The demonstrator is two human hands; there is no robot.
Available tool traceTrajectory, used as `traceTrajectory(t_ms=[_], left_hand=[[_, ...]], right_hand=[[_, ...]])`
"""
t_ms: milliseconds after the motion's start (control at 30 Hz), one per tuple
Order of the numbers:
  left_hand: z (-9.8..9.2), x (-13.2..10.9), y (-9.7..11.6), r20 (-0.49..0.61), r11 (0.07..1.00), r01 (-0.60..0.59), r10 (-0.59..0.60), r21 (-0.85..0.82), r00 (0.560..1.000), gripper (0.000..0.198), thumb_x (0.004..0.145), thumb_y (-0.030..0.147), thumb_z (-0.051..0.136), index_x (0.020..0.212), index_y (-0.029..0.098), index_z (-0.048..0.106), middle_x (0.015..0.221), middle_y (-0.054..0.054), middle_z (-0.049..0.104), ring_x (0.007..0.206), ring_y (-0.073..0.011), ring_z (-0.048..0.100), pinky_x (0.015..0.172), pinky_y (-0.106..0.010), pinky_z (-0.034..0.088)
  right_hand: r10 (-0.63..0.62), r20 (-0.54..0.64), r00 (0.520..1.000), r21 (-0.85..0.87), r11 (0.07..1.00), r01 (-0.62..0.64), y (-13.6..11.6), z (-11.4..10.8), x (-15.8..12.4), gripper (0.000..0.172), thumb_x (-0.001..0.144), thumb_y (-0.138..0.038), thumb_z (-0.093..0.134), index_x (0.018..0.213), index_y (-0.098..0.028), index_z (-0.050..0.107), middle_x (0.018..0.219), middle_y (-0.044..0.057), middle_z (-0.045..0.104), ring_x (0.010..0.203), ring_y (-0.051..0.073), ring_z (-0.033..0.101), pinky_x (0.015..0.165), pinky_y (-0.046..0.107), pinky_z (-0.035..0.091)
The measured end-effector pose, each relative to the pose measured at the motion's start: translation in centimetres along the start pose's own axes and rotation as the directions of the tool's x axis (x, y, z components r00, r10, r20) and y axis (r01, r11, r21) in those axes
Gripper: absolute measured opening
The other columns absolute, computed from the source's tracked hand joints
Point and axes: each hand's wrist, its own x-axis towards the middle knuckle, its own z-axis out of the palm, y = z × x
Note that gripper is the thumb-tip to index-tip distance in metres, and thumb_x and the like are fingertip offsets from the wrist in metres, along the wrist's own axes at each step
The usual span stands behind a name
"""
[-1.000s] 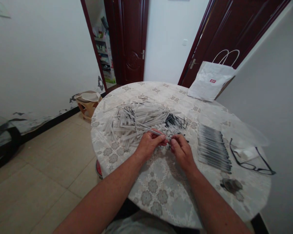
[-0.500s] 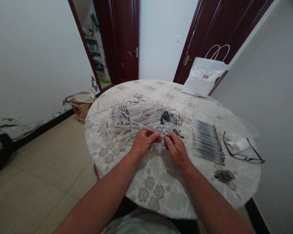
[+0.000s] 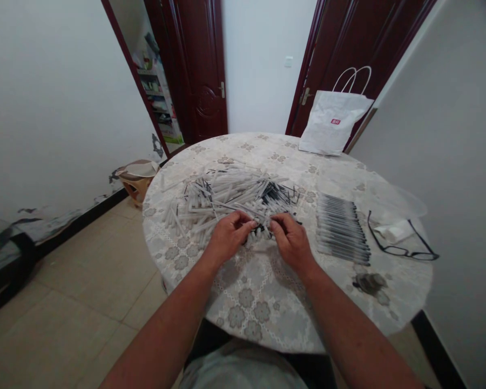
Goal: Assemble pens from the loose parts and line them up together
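Note:
My left hand (image 3: 229, 235) is closed in a pinch, with a thin pale pen barrel (image 3: 225, 206) running back from behind its fingers towards the upper left. A short gap away, my right hand (image 3: 290, 237) has its thumb and index finger pressed together; whatever is between them is too small to make out. Both hands are over the near edge of a loose heap of whitish translucent pen barrels (image 3: 230, 186). Thin black pen parts (image 3: 274, 193) lie in the heap's right side. To the right of my right hand, several dark-ended pens (image 3: 342, 229) lie side by side in a neat row.
A round table with a flowered lace-pattern cloth (image 3: 253, 310) carries everything. Black-framed glasses (image 3: 403, 251), clear plastic film (image 3: 392, 197) and a small dark object (image 3: 370, 282) lie at the right. A white paper bag (image 3: 332, 121) stands at the back. A stool (image 3: 136, 181) stands left.
My hands have drawn slightly apart; half a second ago the fingers met around a pen barrel. The camera view has shifted a little. The heap and the row look the same.

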Motion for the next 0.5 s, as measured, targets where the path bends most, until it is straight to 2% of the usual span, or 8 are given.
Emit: traceTrajectory(t_ms=[67,100,133,200,333,433,500], left_hand=[[-0.3,-1.3,-0.5,-0.037,0.948,-0.079,0.095,0.309,0.995,0.017,0.089,0.038,0.066,0.088,0.021,0.067,0.08,-0.003,0.068,0.07,-0.0185,0.062,0.069,-0.03,0.046],[-0.3,-2.1,-0.8,0.004,0.89,-0.129,0.142,0.437,0.99,0.014,0.088,0.034,0.066,0.093,0.021,0.066,0.087,-0.004,0.069,0.078,-0.0205,0.064,0.074,-0.031,0.046],[-0.1,-2.8,-1.1,0.051,0.831,-0.158,0.155,0.533,0.987,0.015,0.089,0.032,0.065,0.1,0.022,0.065,0.093,-0.006,0.069,0.085,-0.0224,0.064,0.077,-0.032,0.046],[0.5,-4.0,-1.5,0.096,0.72,-0.145,0.109,0.678,0.989,0.018,0.092,0.033,0.062,0.106,0.022,0.063,0.101,-0.008,0.068,0.09,-0.0246,0.065,0.076,-0.033,0.046],[2.2,-4.6,-1.9,0.088,0.56,-0.088,0.028,0.824,0.996,0.016,0.095,0.036,0.057,0.102,0.022,0.061,0.103,-0.01,0.066,0.094,-0.027,0.065,0.072,-0.033,0.046],[2.9,-4.3,-1.9,0.097,0.511,-0.089,0.011,0.855,0.995,0.014,0.097,0.033,0.053,0.099,0.022,0.06,0.102,-0.01,0.066,0.092,-0.0263,0.066,0.07,-0.032,0.045],[2.9,-4.3,-1.9,0.086,0.516,-0.083,0.017,0.853,0.996,0.013,0.097,0.031,0.051,0.097,0.021,0.06,0.1,-0.01,0.066,0.09,-0.0259,0.066,0.07,-0.032,0.045]], right_hand=[[0.03,-0.098,0.995,0.005,1.0,-0.03,0.3,-0.3,0.2,0.021,0.097,-0.036,0.054,0.108,-0.021,0.067,0.091,0.004,0.072,0.081,0.02,0.065,0.076,0.03,0.048],[0.039,-0.136,0.99,0.011,0.999,-0.037,0.5,-0.4,0.2,0.022,0.097,-0.036,0.054,0.109,-0.021,0.066,0.092,0.005,0.072,0.081,0.02,0.066,0.076,0.03,0.048],[0.042,-0.165,0.985,0.014,0.999,-0.04,0.7,-0.5,0.3,0.023,0.098,-0.036,0.054,0.11,-0.021,0.066,0.093,0.005,0.072,0.081,0.02,0.066,0.077,0.031,0.049],[0.032,-0.187,0.982,0.007,1.0,-0.031,0.9,-0.6,0.4,0.023,0.098,-0.037,0.054,0.11,-0.021,0.066,0.094,0.005,0.072,0.082,0.02,0.066,0.078,0.031,0.05],[-0.024,-0.165,0.986,-0.055,0.998,0.015,1.0,-0.6,0.4,0.022,0.098,-0.035,0.055,0.109,-0.021,0.067,0.095,0.006,0.073,0.082,0.02,0.066,0.079,0.032,0.05],[-0.057,-0.154,0.986,-0.087,0.995,0.044,0.8,-0.6,0.4,0.021,0.098,-0.034,0.054,0.108,-0.022,0.067,0.095,0.006,0.072,0.082,0.02,0.066,0.079,0.033,0.05],[-0.061,-0.164,0.985,-0.08,0.996,0.048,0.7,-0.7,0.4,0.021,0.098,-0.034,0.054,0.108,-0.022,0.067,0.095,0.006,0.072,0.082,0.02,0.066,0.079,0.033,0.05]])
